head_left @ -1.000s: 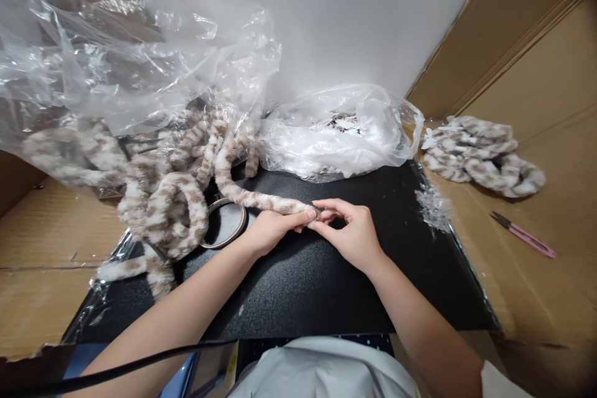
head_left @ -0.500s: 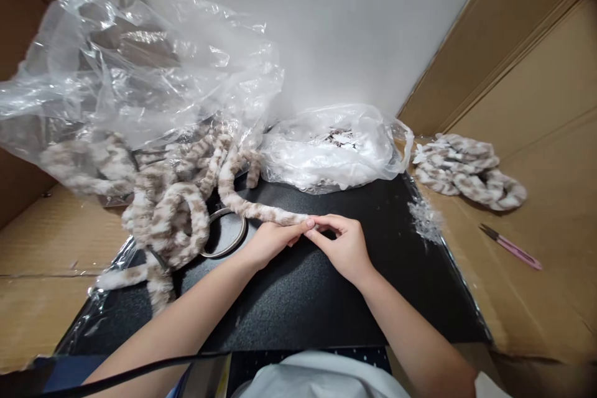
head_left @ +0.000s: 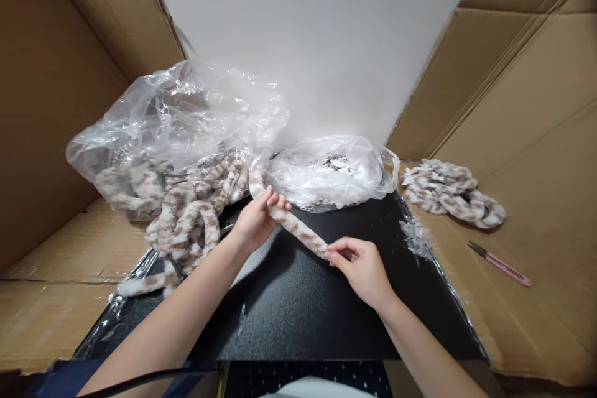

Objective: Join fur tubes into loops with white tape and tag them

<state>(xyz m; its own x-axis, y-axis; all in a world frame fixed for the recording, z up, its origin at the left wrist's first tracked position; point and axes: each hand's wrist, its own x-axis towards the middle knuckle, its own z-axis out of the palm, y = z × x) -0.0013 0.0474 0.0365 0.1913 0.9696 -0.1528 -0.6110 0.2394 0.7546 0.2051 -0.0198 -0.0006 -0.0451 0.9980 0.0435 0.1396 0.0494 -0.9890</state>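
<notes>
L hand [head_left: 255, 221] grips fuzzy strip [head_left: 301, 231] over surface [head_left: 298, 329], R hand [head_left: 366, 270] pinching its end. Looks mid-work; pile [head_left: 198, 224] at L, bundle [head_left: 459, 196] at R, can't tell which's done.

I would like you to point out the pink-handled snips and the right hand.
Pink-handled snips [head_left: 507, 270]: head view, on the pink handle.
Right hand [head_left: 368, 270]: head view, on the back of the hand.
</notes>
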